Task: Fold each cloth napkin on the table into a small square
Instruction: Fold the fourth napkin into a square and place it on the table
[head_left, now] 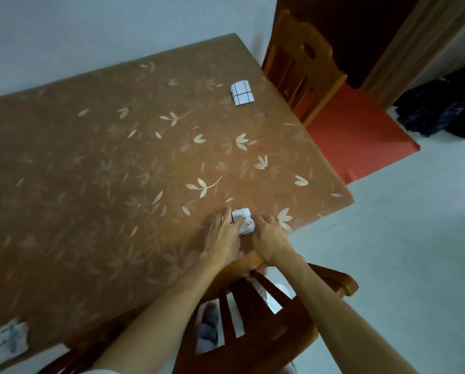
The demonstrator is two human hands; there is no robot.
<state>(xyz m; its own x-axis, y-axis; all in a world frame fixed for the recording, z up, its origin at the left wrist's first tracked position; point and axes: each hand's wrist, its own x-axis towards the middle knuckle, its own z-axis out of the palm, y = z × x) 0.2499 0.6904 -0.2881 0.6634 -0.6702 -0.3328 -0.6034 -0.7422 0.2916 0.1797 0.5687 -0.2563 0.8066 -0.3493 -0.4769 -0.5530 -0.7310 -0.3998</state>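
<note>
A small folded white napkin with black lines [243,220] lies near the table's right front edge. My left hand [224,235] rests on its left side with fingers spread flat. My right hand [270,240] grips its right side with curled fingers. A second white napkin with a black grid [241,93], folded into a small square, sits at the far right of the table. A third, crumpled white cloth [3,341] lies at the near left corner.
The table carries a brown cloth with a pale leaf pattern [118,157]. One wooden chair [253,319] stands under my arms, another wooden chair [301,68] at the far right. A red mat [355,141] and dark clothes [441,109] lie on the floor.
</note>
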